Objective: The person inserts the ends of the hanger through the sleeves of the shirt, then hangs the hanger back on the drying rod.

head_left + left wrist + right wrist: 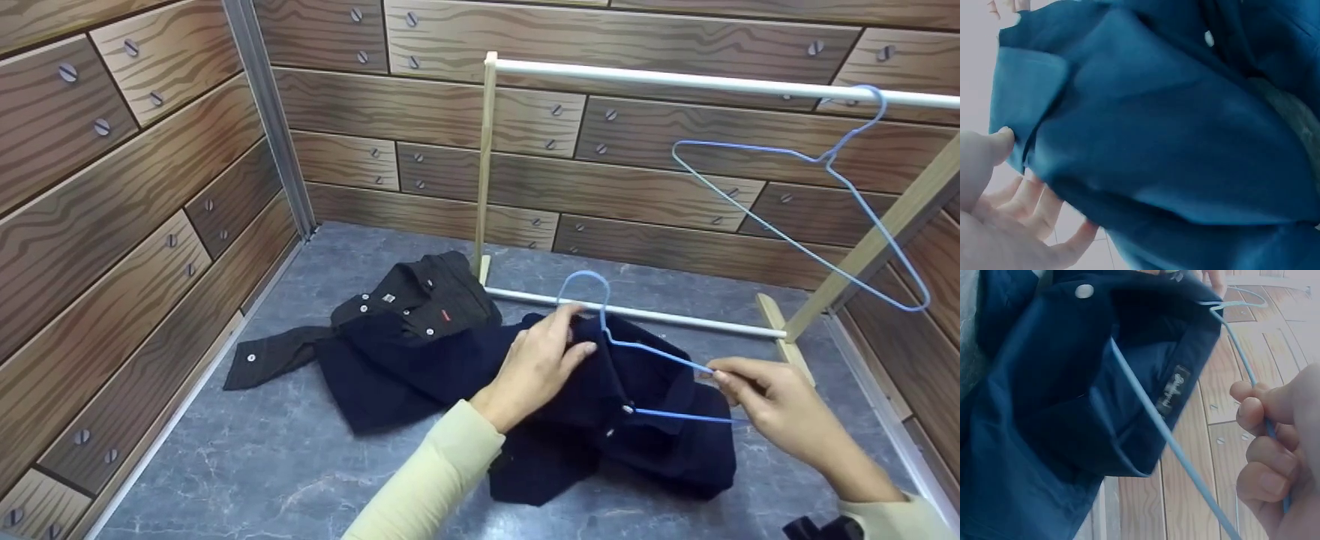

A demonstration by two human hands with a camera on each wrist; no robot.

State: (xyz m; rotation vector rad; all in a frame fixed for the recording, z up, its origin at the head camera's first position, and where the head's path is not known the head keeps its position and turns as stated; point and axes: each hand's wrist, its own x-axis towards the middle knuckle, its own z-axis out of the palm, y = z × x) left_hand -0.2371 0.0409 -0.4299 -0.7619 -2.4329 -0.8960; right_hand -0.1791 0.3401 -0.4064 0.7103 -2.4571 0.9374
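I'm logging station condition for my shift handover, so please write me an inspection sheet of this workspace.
Surface: grey, marble-patterned tabletop.
Job's things: navy shirt lies rumpled on the surface; blue hanger sits partly inside its neck opening, hook sticking out above the collar.
Clutter: dark grey shirt on the left, partly covered by the navy one.
Left hand: grips the navy shirt at its collar.
Right hand: pinches one arm of the blue hanger.
Cables: nothing seen.
Surroundings: rack behind, with a second hanger on its upper rail; walls patterned like wood planks.
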